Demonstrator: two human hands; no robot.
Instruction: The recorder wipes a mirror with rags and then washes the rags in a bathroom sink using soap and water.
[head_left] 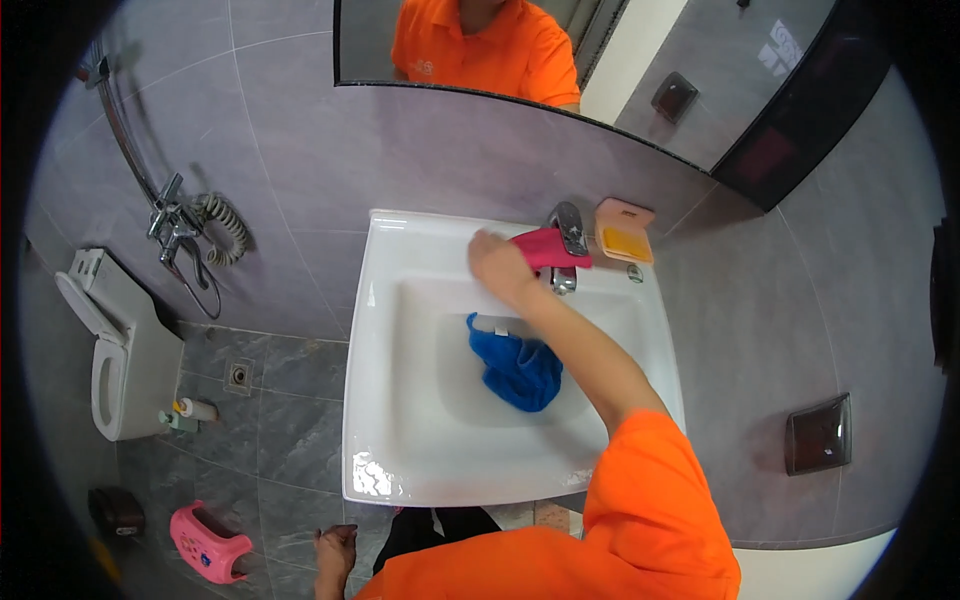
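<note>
My right hand (pixel 500 268) reaches across the white washbasin (pixel 375 400) to its back ledge, its fingers closed on a pink cloth (pixel 541 247). The cloth stretches rightward against the chrome faucet (pixel 570 228) and covers part of its body. In the bowl, below my forearm, lies a crumpled blue cloth (pixel 520 368) with a small white label. Off the basin's front left corner, my left hand (pixel 335 550) hangs low with its fingers curled; I see nothing in it.
A pink soap box (pixel 625 212) holding a yellow block (pixel 627 243) stands right of the faucet. A mirror (pixel 640 60) hangs above. To the left are a shower mixer (pixel 175 220), a toilet (pixel 135 350), bottles (pixel 195 410) and a pink stool (pixel 210 545).
</note>
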